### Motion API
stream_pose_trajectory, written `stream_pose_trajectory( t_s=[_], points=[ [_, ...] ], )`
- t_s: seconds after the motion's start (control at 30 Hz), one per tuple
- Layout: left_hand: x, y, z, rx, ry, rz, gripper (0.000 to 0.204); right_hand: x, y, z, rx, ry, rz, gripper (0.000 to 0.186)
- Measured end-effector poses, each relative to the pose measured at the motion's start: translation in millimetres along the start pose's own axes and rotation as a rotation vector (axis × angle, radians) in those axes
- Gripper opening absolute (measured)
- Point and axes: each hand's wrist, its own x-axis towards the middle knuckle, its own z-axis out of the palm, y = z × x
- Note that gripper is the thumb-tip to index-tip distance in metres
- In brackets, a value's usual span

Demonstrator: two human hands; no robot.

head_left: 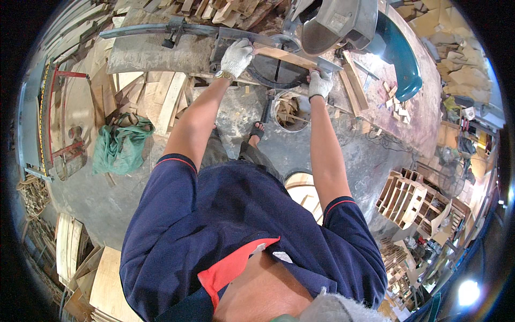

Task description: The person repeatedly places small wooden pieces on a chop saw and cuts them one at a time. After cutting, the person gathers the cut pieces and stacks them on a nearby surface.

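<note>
White-gloved left hand (236, 58), grip impossible to tell, and right hand (320, 84), clamped on slim pale wooden strip (283, 55), flank round grey metal turntable (264, 71), likely for steadiness.

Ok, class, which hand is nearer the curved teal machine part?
Right. The right hand, by the right end of the wooden strip, is left of the curved teal machine part; the left hand is farther left, by the strip's left end.
</note>
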Motion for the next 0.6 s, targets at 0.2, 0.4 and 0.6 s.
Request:
stream_pose_trajectory(
  t_s=[0.2, 0.4, 0.6],
  points=[
    [3.1, 5.3, -1.9, 0.026, -0.028, 0.015, 0.028, 1.7, 2.5, -1.5, -0.006, 0.014, 0.004, 0.011],
    [7.2, 9.0, 1.0, 0.065, -0.039, -0.023, 0.029, -0.6, -3.3, -12.6, 0.100, -0.067, 0.041, 0.024],
    [7.9, 8.3, 4.7, 0.063, -0.044, -0.028, 0.030, -47.2, -187.9, -78.3, 0.439, 0.122, -0.254, 0.021]
  ],
)
